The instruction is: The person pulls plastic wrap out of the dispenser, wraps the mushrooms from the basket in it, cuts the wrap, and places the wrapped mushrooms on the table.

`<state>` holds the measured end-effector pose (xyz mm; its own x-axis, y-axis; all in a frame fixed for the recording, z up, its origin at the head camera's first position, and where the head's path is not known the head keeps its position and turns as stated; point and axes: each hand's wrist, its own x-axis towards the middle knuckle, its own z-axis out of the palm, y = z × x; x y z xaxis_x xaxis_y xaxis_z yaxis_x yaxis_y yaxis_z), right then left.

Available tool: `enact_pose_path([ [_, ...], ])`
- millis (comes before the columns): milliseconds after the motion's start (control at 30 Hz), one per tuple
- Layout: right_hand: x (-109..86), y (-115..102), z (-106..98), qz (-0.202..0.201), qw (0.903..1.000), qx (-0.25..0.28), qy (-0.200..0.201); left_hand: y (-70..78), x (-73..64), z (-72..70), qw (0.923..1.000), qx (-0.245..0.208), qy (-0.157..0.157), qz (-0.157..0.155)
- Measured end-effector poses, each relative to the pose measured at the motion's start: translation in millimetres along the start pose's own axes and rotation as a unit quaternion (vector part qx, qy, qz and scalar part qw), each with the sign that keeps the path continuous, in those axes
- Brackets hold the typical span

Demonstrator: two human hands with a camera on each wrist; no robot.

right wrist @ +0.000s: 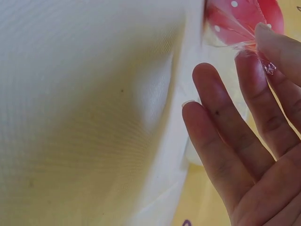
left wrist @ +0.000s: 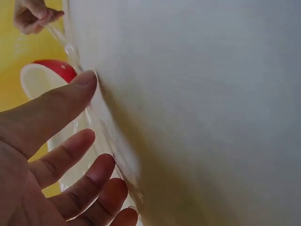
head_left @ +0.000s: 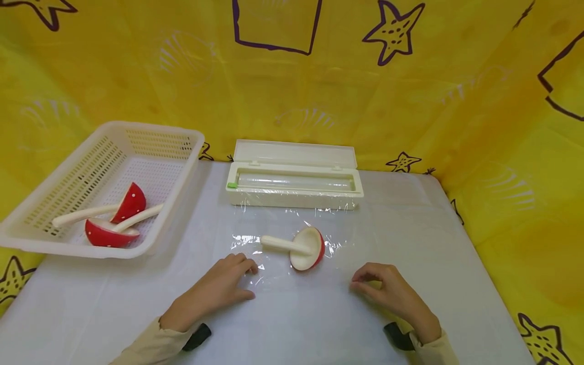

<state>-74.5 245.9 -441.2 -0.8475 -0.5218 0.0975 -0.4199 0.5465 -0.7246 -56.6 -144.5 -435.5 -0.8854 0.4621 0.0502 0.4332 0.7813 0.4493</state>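
A ladle with a white inside and red outside lies bowl up on a sheet of clear cling film, its handle toward the left. My left hand is at the film's left side, thumb and fingers spread apart beside the handle. Over on the right, my right hand pinches the film's edge between thumb and fingers; the right wrist view shows the gathered film there. Behind the ladle stands a cream cling film dispenser, lid raised, a roll inside and film draped over its front.
A white plastic basket stands at the left, holding two more red ladles with white dots. Yellow cloth with starfish drawings hangs behind and at the right. A white cover lies over the table.
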Motion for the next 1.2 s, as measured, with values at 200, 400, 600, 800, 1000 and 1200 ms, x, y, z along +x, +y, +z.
enact_pose_path([
  [200,-0.9,-1,-2,0.000,1.0000,0.003,0.005,-13.8,-13.0,-8.9,0.9999,0.012,0.005,-0.009],
  [400,-0.4,-3,-4,-0.003,0.9998,0.018,0.005,-17.8,-17.6,-10.8,0.9985,0.036,0.030,0.030],
  [600,0.0,-5,-5,-0.033,0.9989,0.019,0.027,-11.9,-15.5,-19.0,0.9981,0.028,0.052,0.020],
  [800,4.6,-6,-9,-0.057,0.9964,0.005,0.062,-10.0,-9.8,-29.8,0.9939,0.028,0.106,0.008],
  [1000,14.4,-10,-13,-0.089,0.9900,0.004,0.109,-10.4,-2.4,-36.2,0.9827,0.042,0.178,0.031],
  [1200,27.0,-15,-14,-0.100,0.9822,-0.001,0.159,-9.1,9.2,-42.6,0.9777,0.019,0.209,-0.016],
])
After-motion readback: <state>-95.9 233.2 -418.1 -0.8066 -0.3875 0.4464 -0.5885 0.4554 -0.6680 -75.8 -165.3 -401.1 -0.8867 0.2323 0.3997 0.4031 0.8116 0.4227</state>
